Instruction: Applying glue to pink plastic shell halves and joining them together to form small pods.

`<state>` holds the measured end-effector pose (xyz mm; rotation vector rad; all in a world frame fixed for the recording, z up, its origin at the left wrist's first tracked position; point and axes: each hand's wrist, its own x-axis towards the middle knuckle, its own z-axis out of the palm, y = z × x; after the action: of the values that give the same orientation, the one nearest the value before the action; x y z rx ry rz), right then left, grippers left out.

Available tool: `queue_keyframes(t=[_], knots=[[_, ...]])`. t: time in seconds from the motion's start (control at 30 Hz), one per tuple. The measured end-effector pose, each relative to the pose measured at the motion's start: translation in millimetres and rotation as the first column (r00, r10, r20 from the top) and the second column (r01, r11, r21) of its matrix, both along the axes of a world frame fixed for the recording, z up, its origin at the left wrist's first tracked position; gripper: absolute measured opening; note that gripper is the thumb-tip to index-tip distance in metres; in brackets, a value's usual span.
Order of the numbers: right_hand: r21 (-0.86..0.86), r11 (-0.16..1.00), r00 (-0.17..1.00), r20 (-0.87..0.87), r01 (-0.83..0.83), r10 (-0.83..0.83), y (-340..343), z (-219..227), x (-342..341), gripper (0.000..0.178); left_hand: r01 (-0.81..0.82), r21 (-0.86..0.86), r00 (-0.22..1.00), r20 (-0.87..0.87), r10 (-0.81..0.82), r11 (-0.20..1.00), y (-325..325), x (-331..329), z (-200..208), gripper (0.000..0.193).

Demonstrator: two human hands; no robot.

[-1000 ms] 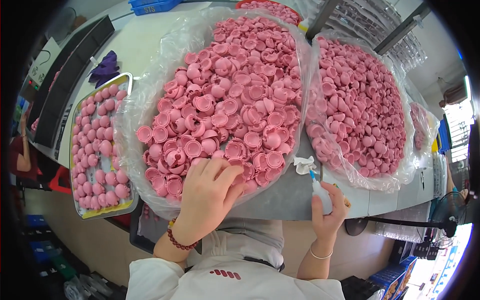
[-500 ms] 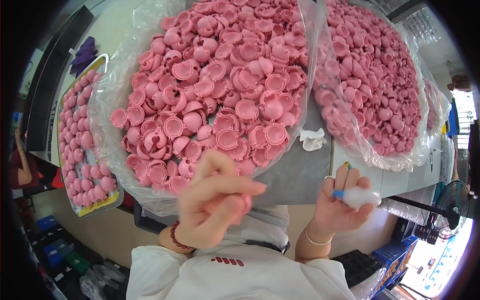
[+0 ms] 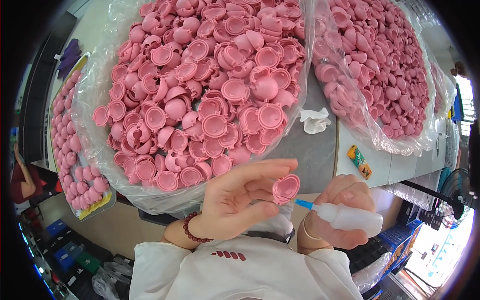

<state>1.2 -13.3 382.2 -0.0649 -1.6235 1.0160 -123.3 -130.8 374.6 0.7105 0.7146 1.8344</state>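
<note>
Between the fingertips of my left hand (image 3: pixel 240 197) is a small pink half-shell (image 3: pixel 286 188), its hollow side showing. My right hand (image 3: pixel 345 200) grips a translucent white squeeze bottle (image 3: pixel 357 220), tilted nearly flat. The bottle's blue nozzle tip (image 3: pixel 303 204) points left at the lower edge of the half-shell; whether it touches cannot be made out. Just beyond my left hand lies a large heap of pink half-shells (image 3: pixel 215 125) in a clear plastic bag.
A second bag of pink shells (image 3: pixel 380 75) lies at the far right. A tray of pink balls (image 3: pixel 107 200) stands at left. A crumpled white tissue (image 3: pixel 315 121) and a small orange-green packet (image 3: pixel 359 162) rest on the table. A fan (image 3: pixel 452 202) stands at right.
My left hand has moved right and now presents the half-shell. My right hand has closed round the bottle, bringing its nozzle to the shell. The view has shifted a little.
</note>
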Motion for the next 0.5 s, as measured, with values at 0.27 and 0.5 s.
queue_keyframes(t=[0.27, 0.5], knots=[[-0.113, 0.992, 0.995, 0.096, 0.048, -0.037, -9.6, 8.6, 3.6, 0.062, -0.006, -0.004, 1.000, 0.003, 0.006, 1.000, -0.6, 1.0, -1.6, 0.039], [-0.079, 0.994, 0.991, 0.122, 0.072, -0.062, -10.4, 7.0, 2.3, 0.063, -0.005, -0.003, 1.000, 0.000, 0.005, 1.000, -1.4, -0.1, -2.8, 0.039]])
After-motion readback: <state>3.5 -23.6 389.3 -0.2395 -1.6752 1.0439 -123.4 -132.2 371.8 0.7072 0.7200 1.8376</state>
